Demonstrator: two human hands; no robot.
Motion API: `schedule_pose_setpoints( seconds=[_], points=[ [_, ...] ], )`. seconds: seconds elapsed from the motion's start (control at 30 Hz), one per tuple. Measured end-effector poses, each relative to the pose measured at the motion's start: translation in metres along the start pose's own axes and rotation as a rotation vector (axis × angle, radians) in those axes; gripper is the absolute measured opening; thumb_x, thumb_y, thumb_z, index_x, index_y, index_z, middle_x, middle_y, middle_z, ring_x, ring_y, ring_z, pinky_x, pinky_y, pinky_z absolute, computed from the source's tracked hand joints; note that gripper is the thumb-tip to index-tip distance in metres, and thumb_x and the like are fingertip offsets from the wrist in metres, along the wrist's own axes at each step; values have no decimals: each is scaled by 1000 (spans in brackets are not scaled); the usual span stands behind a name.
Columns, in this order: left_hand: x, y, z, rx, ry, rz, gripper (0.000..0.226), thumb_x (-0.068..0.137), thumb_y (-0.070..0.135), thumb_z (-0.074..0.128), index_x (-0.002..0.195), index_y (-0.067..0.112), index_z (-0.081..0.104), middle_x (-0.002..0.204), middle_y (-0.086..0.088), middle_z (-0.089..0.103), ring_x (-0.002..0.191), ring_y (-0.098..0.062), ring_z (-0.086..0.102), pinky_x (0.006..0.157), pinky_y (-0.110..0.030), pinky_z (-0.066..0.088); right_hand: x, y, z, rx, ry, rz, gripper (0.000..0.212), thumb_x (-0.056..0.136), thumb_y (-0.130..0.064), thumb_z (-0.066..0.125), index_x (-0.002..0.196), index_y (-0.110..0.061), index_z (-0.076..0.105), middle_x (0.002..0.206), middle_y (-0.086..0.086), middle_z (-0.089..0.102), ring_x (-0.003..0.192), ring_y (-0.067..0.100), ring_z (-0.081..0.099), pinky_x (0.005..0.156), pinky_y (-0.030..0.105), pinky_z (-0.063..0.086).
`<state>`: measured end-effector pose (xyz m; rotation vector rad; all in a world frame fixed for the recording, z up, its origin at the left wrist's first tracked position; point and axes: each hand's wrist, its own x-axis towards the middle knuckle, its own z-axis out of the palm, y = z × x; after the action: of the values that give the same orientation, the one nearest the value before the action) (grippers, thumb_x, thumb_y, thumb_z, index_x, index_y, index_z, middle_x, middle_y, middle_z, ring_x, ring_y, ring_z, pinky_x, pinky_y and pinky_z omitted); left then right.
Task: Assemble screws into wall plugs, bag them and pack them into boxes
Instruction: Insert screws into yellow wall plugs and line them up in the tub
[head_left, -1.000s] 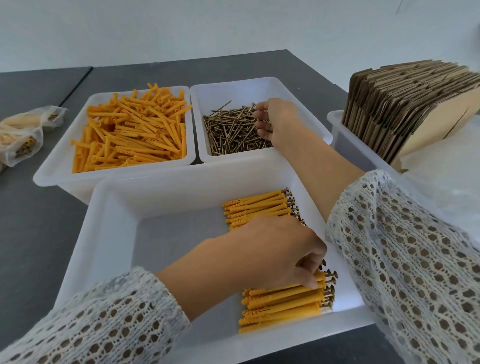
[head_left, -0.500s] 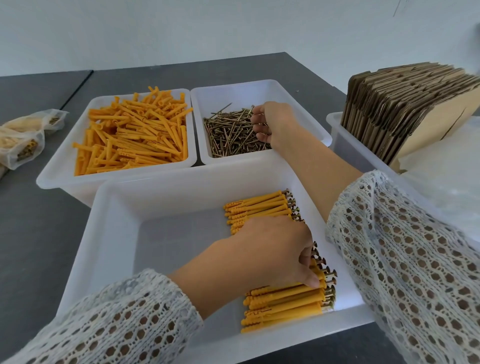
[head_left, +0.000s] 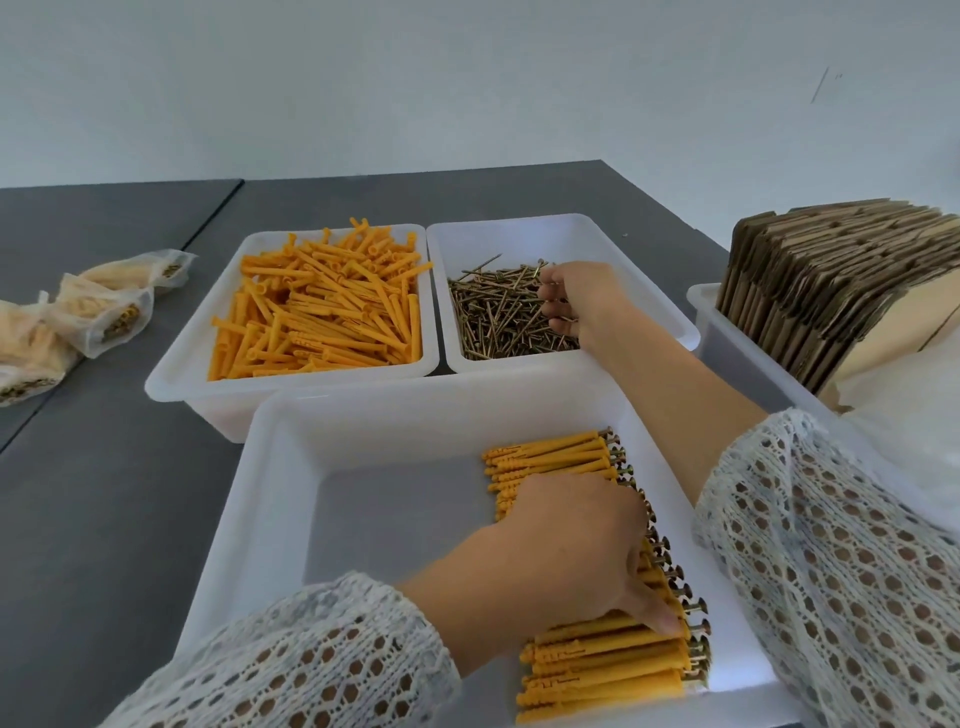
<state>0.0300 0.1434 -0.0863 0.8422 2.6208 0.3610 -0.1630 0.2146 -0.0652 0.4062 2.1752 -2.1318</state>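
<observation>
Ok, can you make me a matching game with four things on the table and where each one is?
Things:
1. loose orange wall plugs
2. loose screws
3. plugs with screws in them
4. flat cardboard boxes

Places:
A. bin on the far right
B. big front bin, in a neat row
C. back left bin
D. back right bin, under the right hand

Pairs: 1-C, 2-D, 3-B, 4-A

A single head-worn view looks forward and down, close over the near white tray (head_left: 270, 499). Beyond that tray, grey table and wall.
</observation>
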Motion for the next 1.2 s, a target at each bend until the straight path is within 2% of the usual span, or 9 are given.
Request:
schedule_pose_setpoints(
  seconds=[0.13, 0.27, 0.4, 0.5, 0.67, 0.77, 1.0, 1.13, 1.2],
  points=[
    [5, -14, -14, -142, 179, -13, 50, 82, 64, 66, 72, 15, 64, 69, -2, 64, 61, -14, 56, 50, -27, 33, 2, 2, 0, -8, 11, -17, 21, 96, -10, 46, 83, -13, 63, 64, 0, 59, 50, 12, 50, 42, 18, 42],
    [7, -56, -52, -190, 665, -109, 35, 99, 45, 52, 71, 25, 53, 64, 9, 51, 57, -3, 45, 55, -25, 32, 10, 9, 3, -256, 90, -159, 22, 93, -7, 42, 80, -9, 61, 72, 5, 55, 63, 19, 46, 55, 28, 39],
    [-3, -105, -67, 67, 1077, -286, 25, 102, 33, 46, 80, 24, 56, 69, 8, 56, 61, -13, 50, 49, -26, 29, 8, 16, 10, -837, -153, -244, 38, 93, -18, 53, 127, -3, 55, 112, 10, 60, 94, 23, 54, 75, 32, 44],
    [-7, -136, -67, 164, 1032, -540, 16, 98, 31, 49, 102, 24, 62, 101, 3, 61, 98, -21, 54, 64, -32, 43, 1, 15, 17, -1197, -280, -200, 63, 95, -30, 55, 149, -10, 30, 148, 15, 40, 128, 33, 45, 99, 41, 41],
    [-11, -160, -69, -1, 603, -855, 48, 93, 54, 44, 133, 29, 54, 141, -12, 46, 133, -38, 35, 103, -52, 35, -8, 12, 18, -1358, -351, -166, 26, 97, -26, 50, 118, -10, 51, 145, 18, 38, 113, 30, 49, 93, 42, 42],
    [-8, -164, -71, 19, 540, -852, 49, 93, 58, 39, 133, 34, 53, 131, -7, 56, 121, -35, 48, 94, -50, 40, -6, 12, 17, -1337, -354, -177, 19, 97, -23, 49, 106, -8, 57, 100, 6, 55, 89, 22, 51, 79, 36, 40],
    [-10, -166, -75, -67, 505, -770, 34, 97, 39, 38, 127, 41, 52, 103, 7, 56, 89, -19, 52, 76, -38, 43, -3, 13, 19, -1384, -332, -131, 17, 93, -25, 48, 86, -12, 55, 98, 6, 56, 95, 27, 56, 97, 45, 47],
    [-9, -168, -71, -131, 679, -725, 22, 93, 28, 48, 109, 38, 60, 97, 8, 62, 80, -15, 58, 73, -35, 51, -1, 15, 16, -1245, -241, -245, 26, 94, -17, 49, 69, -10, 47, 68, 3, 47, 60, 18, 44, 56, 28, 40],
    [-9, -170, -70, -171, 773, -683, 23, 90, 22, 54, 108, 35, 60, 91, 12, 61, 79, -12, 58, 67, -30, 49, -4, 16, 15, -1146, -163, -390, 24, 97, -20, 51, 77, -8, 53, 68, 3, 52, 61, 19, 49, 57, 29, 44]
  ],
)
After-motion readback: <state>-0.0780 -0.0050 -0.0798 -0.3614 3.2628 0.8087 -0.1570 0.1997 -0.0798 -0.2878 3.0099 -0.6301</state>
